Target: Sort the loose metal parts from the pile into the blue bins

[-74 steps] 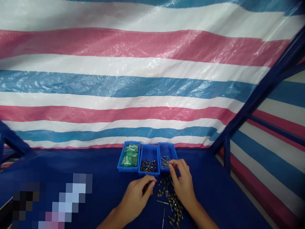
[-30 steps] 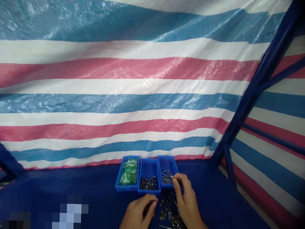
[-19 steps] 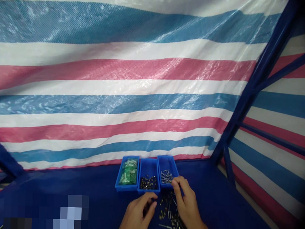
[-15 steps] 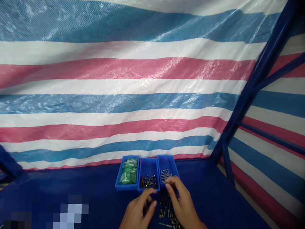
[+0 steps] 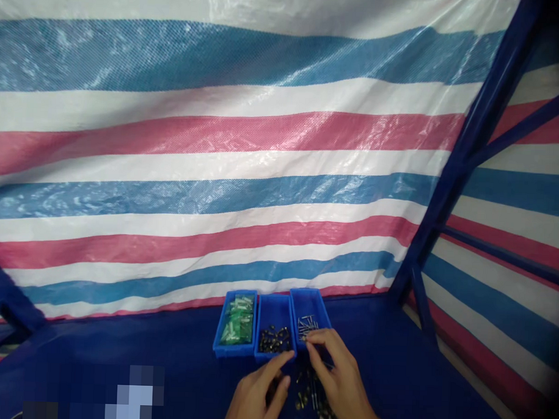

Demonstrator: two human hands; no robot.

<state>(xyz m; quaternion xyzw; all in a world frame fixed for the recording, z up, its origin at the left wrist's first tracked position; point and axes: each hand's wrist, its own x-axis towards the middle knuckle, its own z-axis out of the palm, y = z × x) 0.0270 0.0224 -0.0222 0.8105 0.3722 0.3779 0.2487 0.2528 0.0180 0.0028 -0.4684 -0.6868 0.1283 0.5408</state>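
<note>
Three small blue bins stand in a row on the blue table. The left bin (image 5: 235, 348) holds green plastic pieces, the middle bin (image 5: 276, 313) small dark metal parts, the right bin (image 5: 309, 301) silvery pins. A loose pile of metal parts (image 5: 310, 399) lies in front of them, between my hands. My right hand (image 5: 340, 383) has its fingertips pinched at the near edge of the right bin; what they hold is too small to name. My left hand (image 5: 257, 398) rests curled by the middle bin, its index finger reaching to the bin's front edge.
A striped blue, white and pink tarp (image 5: 226, 171) hangs behind the table. Dark blue frame bars (image 5: 464, 161) rise at the right and another at the far left (image 5: 10, 298). A blurred patch (image 5: 135, 394) sits low on the left.
The camera tilted up, so the hands sit lower in view. My right hand shifted slightly left along the right bin's near edge. My left hand's index finger stretched toward the middle bin.
</note>
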